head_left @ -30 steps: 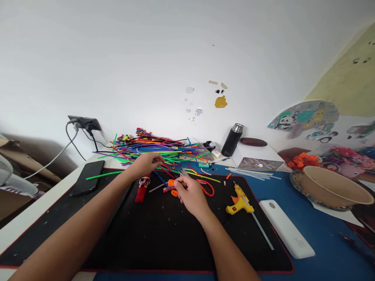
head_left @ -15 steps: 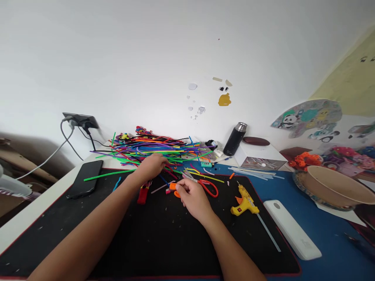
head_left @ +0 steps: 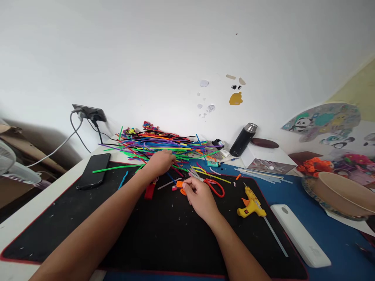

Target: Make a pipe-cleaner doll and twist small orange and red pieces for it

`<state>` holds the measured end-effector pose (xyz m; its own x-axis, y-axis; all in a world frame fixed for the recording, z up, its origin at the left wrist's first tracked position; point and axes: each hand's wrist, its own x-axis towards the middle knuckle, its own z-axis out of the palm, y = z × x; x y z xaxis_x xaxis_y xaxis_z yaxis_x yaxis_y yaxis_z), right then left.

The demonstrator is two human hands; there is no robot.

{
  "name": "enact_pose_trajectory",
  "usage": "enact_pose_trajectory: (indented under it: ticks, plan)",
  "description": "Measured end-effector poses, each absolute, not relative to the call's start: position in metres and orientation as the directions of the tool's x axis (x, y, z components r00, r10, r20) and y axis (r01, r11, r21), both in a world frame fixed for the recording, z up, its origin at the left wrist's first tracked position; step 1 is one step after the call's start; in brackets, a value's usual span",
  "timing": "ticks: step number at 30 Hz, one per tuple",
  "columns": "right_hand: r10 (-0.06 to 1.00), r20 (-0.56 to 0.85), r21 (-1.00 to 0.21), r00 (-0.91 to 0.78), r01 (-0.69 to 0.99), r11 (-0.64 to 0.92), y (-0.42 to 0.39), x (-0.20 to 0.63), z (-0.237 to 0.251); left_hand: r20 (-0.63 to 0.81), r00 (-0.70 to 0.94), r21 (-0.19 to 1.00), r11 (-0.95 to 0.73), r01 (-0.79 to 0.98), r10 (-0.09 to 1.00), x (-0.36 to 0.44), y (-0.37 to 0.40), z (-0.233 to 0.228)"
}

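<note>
My left hand [head_left: 161, 163] reaches into the near edge of a big pile of coloured pipe cleaners [head_left: 158, 146] at the back of the black mat [head_left: 164, 234]; its fingers are curled among the strands, and I cannot tell if any is gripped. My right hand [head_left: 200, 197] rests on the mat, fingertips pinching a small orange piece [head_left: 180, 185]. Red-handled scissors [head_left: 211, 185] lie just right of that hand. A red object [head_left: 150, 191] lies under my left wrist.
A yellow glue gun [head_left: 252, 203] with a glue stick lies right of the scissors. A white slab [head_left: 300, 234], a paper bowl [head_left: 342, 191], a black flask [head_left: 243, 139] and a white box [head_left: 268, 160] stand to the right. A phone [head_left: 95, 175] lies left, near a wall socket [head_left: 88, 113].
My left hand has pushed a little further right into the pile. My right hand stays on the orange piece. The camera has turned slightly left.
</note>
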<state>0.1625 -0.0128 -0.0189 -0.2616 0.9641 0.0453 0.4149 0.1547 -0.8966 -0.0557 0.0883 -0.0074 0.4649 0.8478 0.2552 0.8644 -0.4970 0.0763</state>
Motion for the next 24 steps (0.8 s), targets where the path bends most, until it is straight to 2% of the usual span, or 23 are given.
enact_pose_trajectory:
  ticks: [14,16,19,21,24]
  plan:
    - [0.964,0.038,-0.891,-0.265,0.428,0.153,-0.015,0.163,-0.017,0.434,0.384,0.232,-0.513,0.827,0.815,-0.067,0.088,0.015]
    - [0.963,0.038,-0.888,-0.267,0.432,0.155,-0.015,0.162,-0.017,0.553,0.272,0.290,-0.488,0.823,0.787,-0.073,0.086,0.024]
    - [0.960,0.045,-0.882,-0.275,0.440,0.167,-0.016,0.161,-0.018,0.761,0.079,0.299,-0.456,0.838,0.644,-0.078,0.077,0.041]
    - [0.957,0.052,-0.876,-0.286,0.448,0.181,-0.016,0.161,-0.019,0.798,0.104,0.234,-0.465,0.854,0.593,-0.074,0.070,0.049]
    - [0.954,0.073,-0.868,-0.292,0.453,0.205,-0.015,0.162,-0.021,0.684,0.354,0.134,-0.587,0.799,0.638,-0.055,0.061,0.051]
